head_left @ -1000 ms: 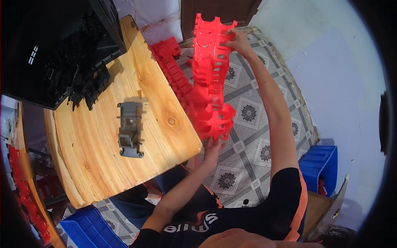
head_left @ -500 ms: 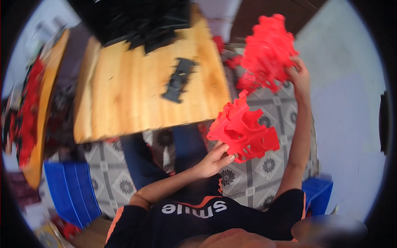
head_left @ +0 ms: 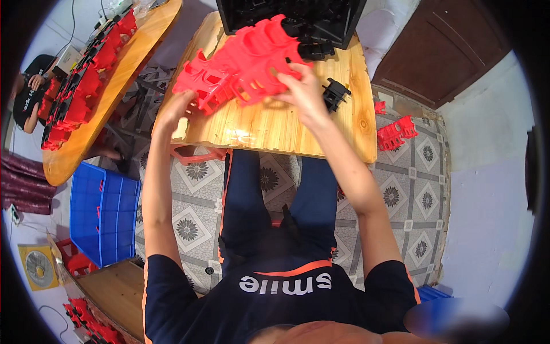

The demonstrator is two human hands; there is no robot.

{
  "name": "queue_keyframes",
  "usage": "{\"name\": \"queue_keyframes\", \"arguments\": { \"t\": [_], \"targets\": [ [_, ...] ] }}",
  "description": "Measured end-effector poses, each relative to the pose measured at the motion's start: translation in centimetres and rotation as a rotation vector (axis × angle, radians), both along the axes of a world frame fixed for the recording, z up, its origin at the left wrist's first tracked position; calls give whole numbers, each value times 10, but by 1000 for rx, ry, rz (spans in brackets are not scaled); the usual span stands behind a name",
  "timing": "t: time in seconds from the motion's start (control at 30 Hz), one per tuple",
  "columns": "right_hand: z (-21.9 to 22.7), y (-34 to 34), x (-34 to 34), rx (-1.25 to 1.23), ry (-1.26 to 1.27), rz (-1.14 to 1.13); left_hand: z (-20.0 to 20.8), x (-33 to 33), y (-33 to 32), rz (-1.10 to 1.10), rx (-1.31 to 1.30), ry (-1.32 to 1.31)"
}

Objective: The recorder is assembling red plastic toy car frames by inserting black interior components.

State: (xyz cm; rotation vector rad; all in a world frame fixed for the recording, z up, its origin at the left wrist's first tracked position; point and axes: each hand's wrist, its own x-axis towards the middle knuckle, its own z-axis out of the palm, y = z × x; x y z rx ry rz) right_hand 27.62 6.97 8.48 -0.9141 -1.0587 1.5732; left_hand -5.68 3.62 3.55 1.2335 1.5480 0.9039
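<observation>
My two hands hold red openwork plastic frames over the wooden table [head_left: 269, 140]. On the right, my right hand [head_left: 303, 94] is closed on the near edge of a larger stack of red plastic frames [head_left: 258, 54]. My left hand [head_left: 173, 113] grips the lower left end of a red plastic frame [head_left: 200, 77], its fingers partly blurred. The two red pieces meet or overlap; I cannot tell whether they are joined. Beside my right wrist, a black plastic bracket [head_left: 336, 94] lies on the table.
A black crate [head_left: 356, 26] full of black parts stands at the table's far side. More red frames [head_left: 396, 133] lie on the floor at right. At left are a blue crate [head_left: 106, 218] and a long table [head_left: 123, 74] lined with red and black assemblies, a person [head_left: 34, 86] behind it.
Both hands have moved from beside the table's right edge to over it, bringing the red frames together. My view has turned toward the table.
</observation>
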Motion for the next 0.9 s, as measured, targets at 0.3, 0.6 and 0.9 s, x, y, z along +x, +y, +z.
{"name": "queue_keyframes", "arguments": {
  "t": [0.3,0.6,0.9],
  "targets": [
    [-49,-99,59,463,-199,-186,1,35,45,333,277,77],
    [-227,-77,346,-24,-561,-748,-34,302,-56,5,951,616],
    [-450,89,518,-331,-1393,-561,-52,393,-31,-217,776,1069]
  ]
}}
